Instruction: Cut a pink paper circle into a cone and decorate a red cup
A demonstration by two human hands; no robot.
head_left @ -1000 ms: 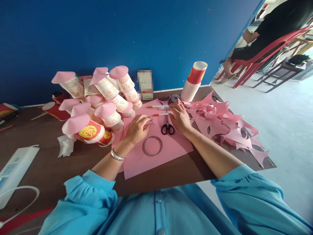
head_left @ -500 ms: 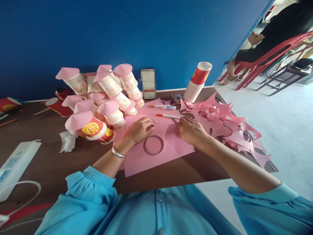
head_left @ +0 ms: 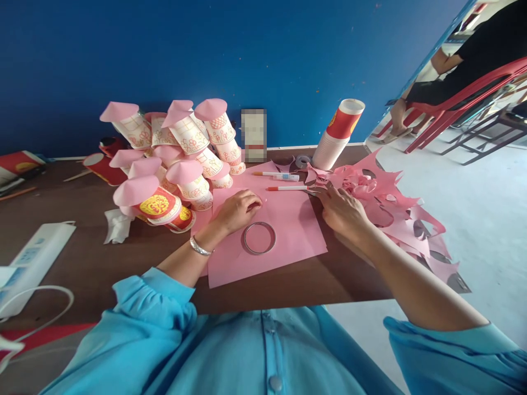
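Note:
My left hand [head_left: 240,211] rests on a pink paper sheet [head_left: 263,263], its fingers curled together; whatever is between them is hidden. Just below it a thin metal ring [head_left: 259,238] lies flat on the sheet. At the sheet's right edge, my right hand [head_left: 343,211] is closed low over scissors, whose grey blades [head_left: 314,191] show left of the fingertips while the handles are hidden. A white marker with a red cap [head_left: 287,188] lies just beyond the blades. Farther back are an orange-tipped pen [head_left: 263,174] and a small clear-and-blue tube [head_left: 286,177].
Paper cups with pink cone tops [head_left: 185,173] crowd the left. A tall cup stack [head_left: 331,145] and a grey tape roll [head_left: 302,161] stand behind. Pink scraps [head_left: 387,203] cover the right end. A power strip [head_left: 37,266] lies far left; a person [head_left: 481,60] sits beyond.
My right hand has moved right and slightly away from me, off the pink sheet towards the scraps, with the blades moving along. My left hand stays on the sheet. The camera view has shifted slightly.

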